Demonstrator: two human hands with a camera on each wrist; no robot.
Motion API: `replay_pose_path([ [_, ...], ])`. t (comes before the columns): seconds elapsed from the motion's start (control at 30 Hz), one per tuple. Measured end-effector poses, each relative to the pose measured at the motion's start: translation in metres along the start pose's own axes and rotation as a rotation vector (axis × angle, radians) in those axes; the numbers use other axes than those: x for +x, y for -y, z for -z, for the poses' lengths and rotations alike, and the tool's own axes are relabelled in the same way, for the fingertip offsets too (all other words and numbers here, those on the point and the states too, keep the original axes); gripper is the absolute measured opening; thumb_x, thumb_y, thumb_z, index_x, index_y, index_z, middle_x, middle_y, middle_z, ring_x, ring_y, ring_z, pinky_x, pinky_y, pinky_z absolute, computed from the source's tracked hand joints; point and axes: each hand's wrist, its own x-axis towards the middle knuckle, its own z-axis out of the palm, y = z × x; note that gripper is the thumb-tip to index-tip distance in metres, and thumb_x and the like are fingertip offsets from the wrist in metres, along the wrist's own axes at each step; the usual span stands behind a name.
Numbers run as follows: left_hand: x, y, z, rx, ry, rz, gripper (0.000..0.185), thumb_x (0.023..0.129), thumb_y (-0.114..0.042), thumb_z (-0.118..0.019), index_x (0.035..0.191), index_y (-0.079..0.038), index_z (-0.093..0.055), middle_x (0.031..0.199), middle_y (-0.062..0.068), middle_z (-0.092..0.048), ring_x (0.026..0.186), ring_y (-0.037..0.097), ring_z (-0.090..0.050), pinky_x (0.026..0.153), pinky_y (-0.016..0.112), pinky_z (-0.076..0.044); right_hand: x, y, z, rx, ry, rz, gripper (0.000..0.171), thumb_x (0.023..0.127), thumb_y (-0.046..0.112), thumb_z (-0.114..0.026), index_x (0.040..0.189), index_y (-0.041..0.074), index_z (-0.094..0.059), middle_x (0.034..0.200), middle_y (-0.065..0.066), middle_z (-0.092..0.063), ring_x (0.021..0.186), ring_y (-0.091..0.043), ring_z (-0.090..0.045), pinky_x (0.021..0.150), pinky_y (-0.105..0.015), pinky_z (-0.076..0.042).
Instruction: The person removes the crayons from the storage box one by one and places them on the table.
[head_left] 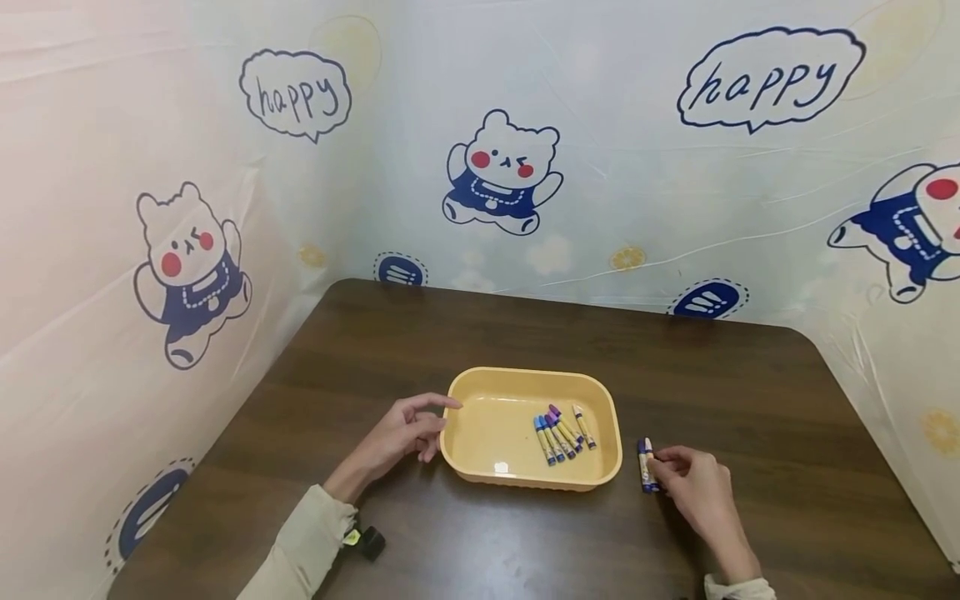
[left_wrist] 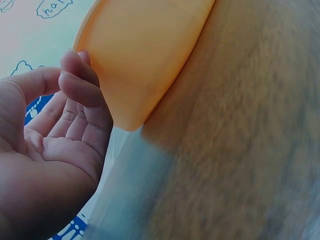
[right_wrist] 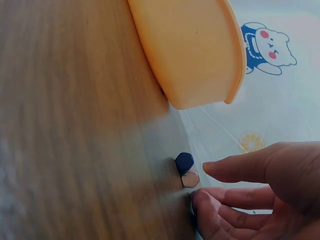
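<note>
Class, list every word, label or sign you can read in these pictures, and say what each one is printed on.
"happy": in the left speech bubble on the cartoon bear backdrop sheet.
"happy": in the right speech bubble.
"!!!": on the dark blue oval badges.
Paper-wrapped crayon labels: too small to read.

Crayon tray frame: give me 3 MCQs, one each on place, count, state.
1. Where do the two loose crayons lie?
A. in the tray
B. on the table right of the tray
C. left of the tray

2. How many crayons outside the yellow tray?
A. two
B. five
C. none

3. The left hand is:
A. gripping a crayon
B. a closed fist
C. open by the tray's left rim

Key: B, they lie on the table at the right hand; A, two ends show in the right wrist view; C, its fingers are relaxed and hold nothing.
</note>
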Motion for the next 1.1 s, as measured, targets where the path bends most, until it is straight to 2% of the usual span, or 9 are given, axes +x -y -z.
replay_pose_path([
  [0.17,0.003,0.000,-0.001,-0.015,0.014,0.009,0.038,0.100,-0.007,-0.057,0.135,0.005,-0.052,0.076,0.011,-0.063,0.056,0.018,-0.056,0.052,0.025,-0.051,-0.002,0.001,0.008,-0.086,-0.039,0.020,0.020,0.088,0.019,-0.074,0.095,0.000,-0.075,0.079,-0.003,-0.072,0.069,-0.012,-0.065,0.059,-0.026,-0.048],
  [0.3,0.002,0.000,-0.002,-0.023,0.013,0.006,0.038,0.100,-0.005,-0.056,0.135,0.007,-0.051,0.075,0.011,-0.063,0.055,0.018,-0.056,0.051,0.025,-0.050,-0.002,0.011,0.013,-0.126,-0.081,0.076,0.017,0.089,0.018,-0.073,0.093,0.002,-0.074,0.078,-0.001,-0.070,0.072,-0.014,-0.064,0.061,-0.029,-0.047],
  [0.47,-0.001,-0.001,-0.002,-0.015,-0.005,0.005,0.037,0.100,-0.004,-0.056,0.135,0.007,-0.051,0.074,0.011,-0.062,0.055,0.018,-0.055,0.051,0.025,-0.050,-0.002,0.040,0.019,-0.149,-0.129,0.189,0.016,0.089,0.015,-0.073,0.097,0.002,-0.074,0.078,-0.002,-0.069,0.072,-0.017,-0.064,0.062,-0.034,-0.049],
  [0.63,-0.004,-0.002,-0.001,-0.011,-0.014,0.015,0.037,0.100,-0.005,-0.055,0.135,0.006,-0.051,0.075,0.011,-0.062,0.055,0.018,-0.055,0.051,0.024,-0.050,0.001,0.078,0.021,-0.147,-0.133,0.292,0.018,0.087,0.013,-0.074,0.099,0.000,-0.072,0.080,-0.005,-0.069,0.073,-0.019,-0.064,0.066,-0.039,-0.051],
  [0.9,-0.006,-0.001,0.001,-0.020,-0.017,0.011,0.037,0.100,-0.005,-0.056,0.135,0.006,-0.051,0.074,0.010,-0.062,0.055,0.018,-0.055,0.051,0.025,-0.050,0.015,0.122,0.004,-0.155,-0.039,0.360,0.017,0.086,0.007,-0.074,0.099,-0.002,-0.072,0.083,-0.011,-0.068,0.073,-0.022,-0.062,0.065,-0.037,-0.056],
  [1.0,-0.005,-0.001,0.001,-0.019,-0.013,0.009,0.037,0.100,-0.006,-0.057,0.135,0.005,-0.052,0.074,0.010,-0.062,0.055,0.018,-0.056,0.051,0.025,-0.050,0.019,0.130,-0.005,-0.190,0.022,0.338,0.017,0.086,0.009,-0.073,0.099,-0.002,-0.072,0.083,-0.011,-0.067,0.072,-0.022,-0.061,0.064,-0.037,-0.054],
  [1.1,-0.005,-0.001,0.001,-0.012,-0.005,0.006,0.037,0.100,-0.008,-0.058,0.135,0.004,-0.053,0.074,0.010,-0.062,0.055,0.018,-0.056,0.051,0.025,-0.051,0.021,0.135,-0.014,-0.240,0.105,0.268,0.022,0.088,0.013,-0.072,0.103,-0.002,-0.070,0.088,-0.014,-0.067,0.070,-0.022,-0.060,0.061,-0.038,-0.053],
])
